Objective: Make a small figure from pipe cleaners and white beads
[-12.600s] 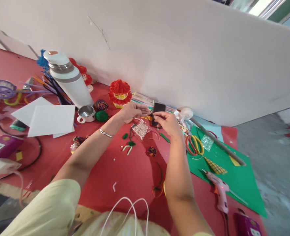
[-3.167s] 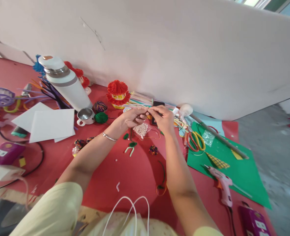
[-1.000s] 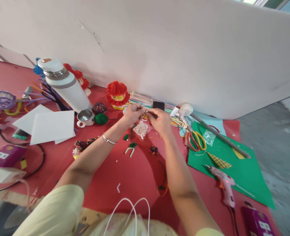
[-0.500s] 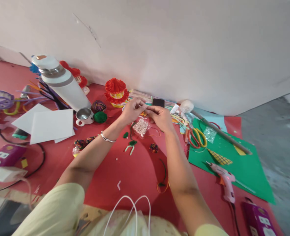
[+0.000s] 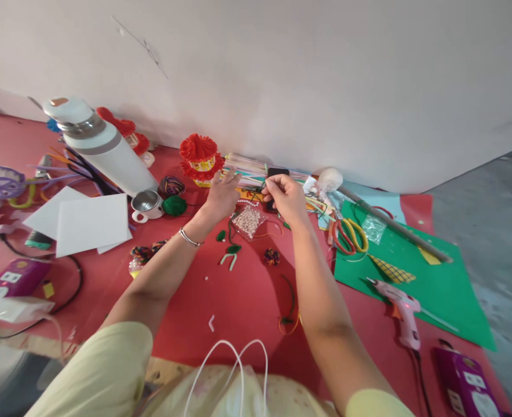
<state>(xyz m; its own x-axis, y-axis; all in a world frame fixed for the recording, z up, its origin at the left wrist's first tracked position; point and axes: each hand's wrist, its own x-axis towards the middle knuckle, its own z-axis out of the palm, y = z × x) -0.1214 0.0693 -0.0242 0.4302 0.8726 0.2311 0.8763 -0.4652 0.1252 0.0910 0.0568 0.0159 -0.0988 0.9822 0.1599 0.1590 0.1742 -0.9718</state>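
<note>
My left hand [image 5: 223, 194] is held over the back of the red table with its fingers apart and nothing in them, just right of a red ruffled ornament [image 5: 200, 159]. My right hand [image 5: 284, 196] is pinched near a dark phone [image 5: 277, 172]; what its fingertips hold, if anything, is too small to make out. Between and in front of the hands lies a bag of pearl beads [image 5: 248, 222]. Nearer to me are green leaf-like pieces [image 5: 221, 236] and a multicoloured pom-pom [image 5: 271, 256].
On the left stand a white bottle [image 5: 103, 147], a steel-lined cup [image 5: 147, 205] and white cards [image 5: 91, 223]. To the right, scissors [image 5: 355, 236] and a pink glue gun [image 5: 401, 307] lie by a green sheet [image 5: 447, 295]. Pipe cleaners [image 5: 247, 168] lie along the wall.
My hands have come apart. The left has moved left and its fingers have spread, while the right stays pinched. The view has shifted slightly.
</note>
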